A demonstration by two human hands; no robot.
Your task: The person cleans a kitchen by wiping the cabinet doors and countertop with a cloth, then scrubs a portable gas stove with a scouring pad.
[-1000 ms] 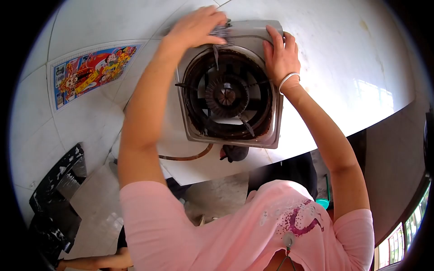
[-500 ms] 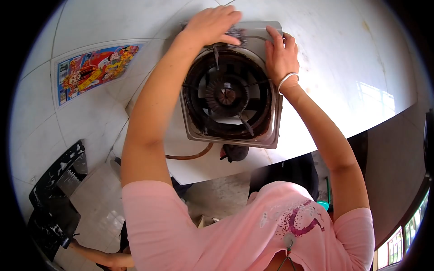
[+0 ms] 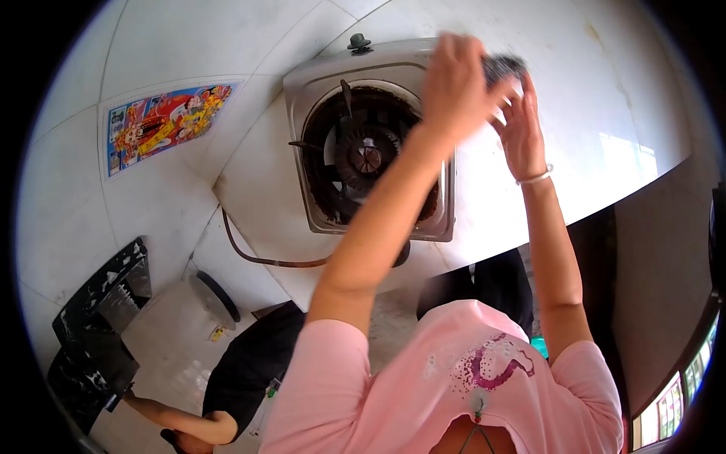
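My left hand, blurred by motion, reaches across the stove's far right corner with a dark grey steel wool scrubber between its fingers and thumb. Close by, my right hand, a bangle on its wrist, is raised over the counter with fingers stretched out, its fingertips right at the scrubber's lower edge. Under my left forearm sits the single-burner gas stove, its metal top stained brown around the burner. My forearm hides part of the burner ring.
A black knob stands at the stove's far left. A brown hose runs over the white counter. On the left wall tiles is a colourful poster. A person in black bends at lower left, near a black chair.
My left hand has swept right with the scrubber, away from the stove's far left side. My right hand has left the stove's right corner and moved right and nearer. The bending person shows more.
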